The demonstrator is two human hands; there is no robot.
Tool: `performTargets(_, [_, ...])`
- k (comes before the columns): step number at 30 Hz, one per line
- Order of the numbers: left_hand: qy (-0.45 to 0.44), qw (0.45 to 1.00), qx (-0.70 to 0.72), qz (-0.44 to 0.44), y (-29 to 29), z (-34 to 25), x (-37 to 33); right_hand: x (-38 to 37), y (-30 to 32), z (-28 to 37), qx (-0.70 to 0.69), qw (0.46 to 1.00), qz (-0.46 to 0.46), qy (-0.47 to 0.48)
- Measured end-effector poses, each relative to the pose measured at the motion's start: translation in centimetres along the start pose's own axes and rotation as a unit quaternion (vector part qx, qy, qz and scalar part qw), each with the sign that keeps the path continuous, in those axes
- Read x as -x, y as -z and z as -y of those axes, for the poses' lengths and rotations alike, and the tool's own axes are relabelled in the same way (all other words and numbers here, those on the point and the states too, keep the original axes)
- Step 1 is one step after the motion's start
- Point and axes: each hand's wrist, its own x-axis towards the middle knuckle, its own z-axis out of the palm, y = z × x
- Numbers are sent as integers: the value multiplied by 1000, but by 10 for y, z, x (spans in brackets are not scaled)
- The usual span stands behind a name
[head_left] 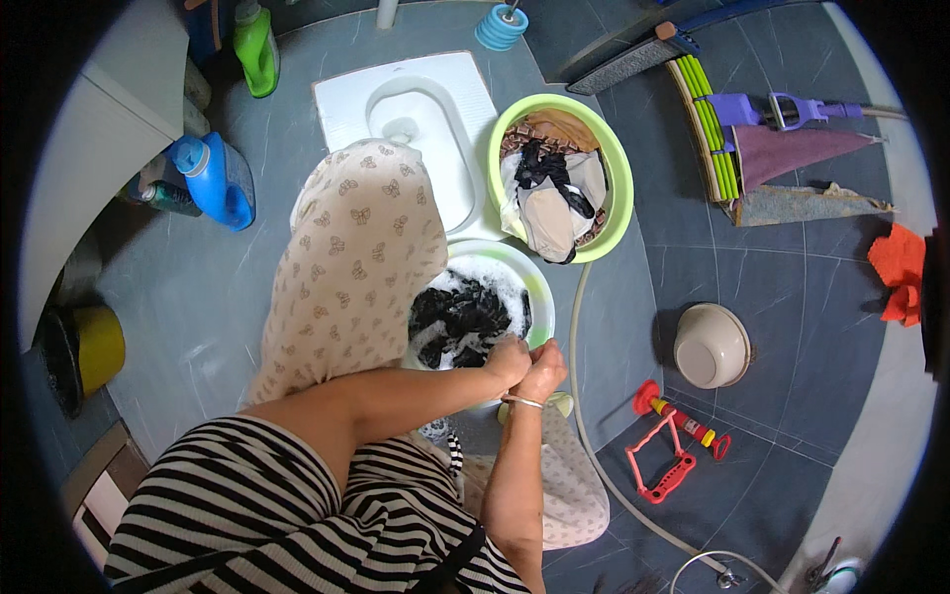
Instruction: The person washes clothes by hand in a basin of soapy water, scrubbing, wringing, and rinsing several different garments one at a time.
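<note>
My left hand [509,362] and my right hand [544,372] are closed and held close together over the near right rim of a pale green and white basin [543,302]. Whatever lies in their fingers, if anything, I cannot make out. Inside the basin, dark wet clothing [465,317] sits in white suds. A light bangle [522,401] circles my right wrist. Behind that basin stands a lime-green basin [620,188] heaped with black, beige and brown patterned laundry [550,220].
Cream bow-print trousers [341,247] cover my legs on both sides of the basin. A white squat toilet [336,104] lies beyond. Bottles, including a blue one [223,183], stand at left. On the right are a hose [577,366], a beige bucket [711,346] and a purple mop head [732,109].
</note>
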Motion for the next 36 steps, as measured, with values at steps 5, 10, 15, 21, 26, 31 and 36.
performTargets(5, [-15, 1000, -1, -4, 4, -10, 7, -17, 13, -23, -195, 971, 35, -132])
performTargets(10, [-117, 983, 138, 27, 10, -25, -21, -13, 23, -14, -372, 910, 117, -141])
performTargets(15, [-91, 917, 349, 170, 37, -60, -15, 13, 51, 8, -311, 914, 205, -163])
performTargets(21, [-38, 888, 419, 185, 40, -65, -9, 28, 70, 16, -303, 952, 37, -30])
performTargets(26, [-61, 979, 108, 160, 43, -65, -11, 29, 82, 17, -314, 948, 38, 21])
performTargets(31, [-380, 901, -106, 182, 38, -60, 1, 24, 88, 18, -286, 956, 44, 52])
performTargets(36, [-444, 833, -140, 298, 39, -70, 11, 20, 98, 7, -285, 956, 60, 47])
